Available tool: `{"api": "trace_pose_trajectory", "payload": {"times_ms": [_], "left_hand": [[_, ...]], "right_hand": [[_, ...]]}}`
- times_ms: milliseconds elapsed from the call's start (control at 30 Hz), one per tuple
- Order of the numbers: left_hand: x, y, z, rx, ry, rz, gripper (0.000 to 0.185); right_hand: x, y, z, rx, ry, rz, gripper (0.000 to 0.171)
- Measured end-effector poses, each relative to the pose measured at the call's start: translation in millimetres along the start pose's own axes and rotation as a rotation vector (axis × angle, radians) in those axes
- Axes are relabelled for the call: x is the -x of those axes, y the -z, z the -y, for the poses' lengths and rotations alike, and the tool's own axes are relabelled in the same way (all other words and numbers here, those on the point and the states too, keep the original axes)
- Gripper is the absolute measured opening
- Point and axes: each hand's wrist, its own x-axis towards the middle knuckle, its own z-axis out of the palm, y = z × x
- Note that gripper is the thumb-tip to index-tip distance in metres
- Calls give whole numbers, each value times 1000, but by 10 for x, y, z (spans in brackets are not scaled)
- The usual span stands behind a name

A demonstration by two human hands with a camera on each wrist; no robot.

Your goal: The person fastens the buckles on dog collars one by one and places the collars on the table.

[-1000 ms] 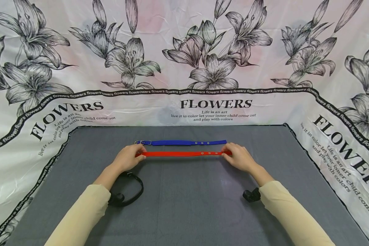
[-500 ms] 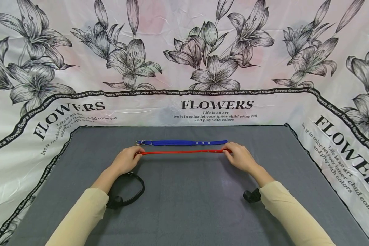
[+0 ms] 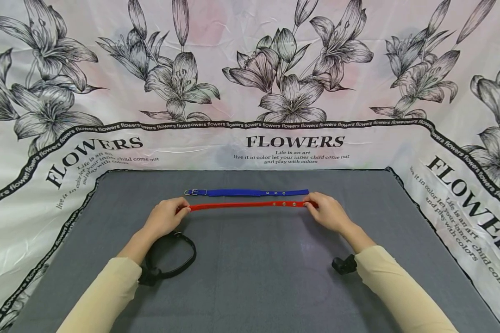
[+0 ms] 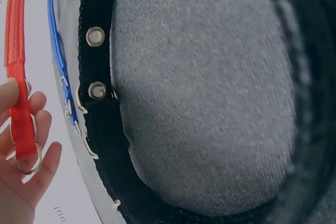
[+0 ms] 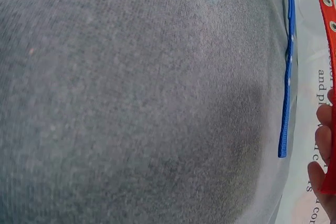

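A red pet collar (image 3: 246, 205) is stretched level between both hands, just above the cloth. The left hand (image 3: 166, 216) pinches its buckle end, where a metal ring and buckle show beside the fingers in the left wrist view. At the eyelet end, the right hand (image 3: 327, 211) grips the strap between thumb and fingers. Behind it a blue collar (image 3: 237, 193) lies straight on the table, buckle to the left. A black collar (image 4: 97, 61) with metal eyelets lies curved in a loop near the left wrist; the forearm hides part of it in the head view.
Grey cloth (image 3: 266, 277) covers the table. A white sheet (image 3: 191, 152) printed with flowers and lettering hangs behind and along both sides. A dark wrist-worn device (image 3: 344, 264) sits by the right cuff.
The red collar has turned from its flat face to nearly edge-on, then partly back. The left hand has shifted slightly left and the right hand slightly right; the blue collar stays put.
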Motion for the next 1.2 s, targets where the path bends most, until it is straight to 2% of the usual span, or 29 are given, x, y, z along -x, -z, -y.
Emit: {"api": "trace_pose_trajectory", "payload": {"times_ms": [200,400,533,700,833,967,1100,1200], "left_hand": [[14,16,15,6,28,-53,13],[8,41,25,107,44,-110,15],[-14,68,24,179,66,-152,18],[-20,123,5,255,105,-162,21],[-14,169,-18,363,141,-133,22],[-14,207,-49,508,177,-101,33],[-16,231,-85,647,190,-72,41],[-18,236,-114,755,167,-77,41]], "right_hand": [[8,23,-13,-49,-8,-15,4],[-21,80,17,-159,-55,-3,6],[-49,172,80,-292,-131,54,9],[-58,262,104,-453,-205,157,13],[-40,290,88,-614,-278,176,26],[-23,294,92,-728,-318,156,38],[-32,273,118,-810,-304,110,43],[-53,249,151,-859,-286,55,43]]}}
